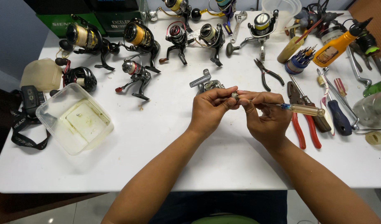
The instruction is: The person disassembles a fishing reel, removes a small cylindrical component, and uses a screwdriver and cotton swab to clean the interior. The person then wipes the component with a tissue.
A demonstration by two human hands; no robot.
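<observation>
- Two bare hands meet above a white table [207, 166], almost touching.
- The left hand [209, 110] pinches a small metal part [234, 95] between thumb and fingertips.
- The right hand [267, 120] is closed on a screwdriver with a clear yellow handle [304, 109], its tip at the part.
- A grey reel body [207, 84] lies just behind the hands; red-handled pliers [304, 124] rest at right.

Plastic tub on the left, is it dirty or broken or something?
Dirty, not broken. The tub has brownish grime smeared across its bottom and sits askew near the table edge. No cracks show.
</observation>
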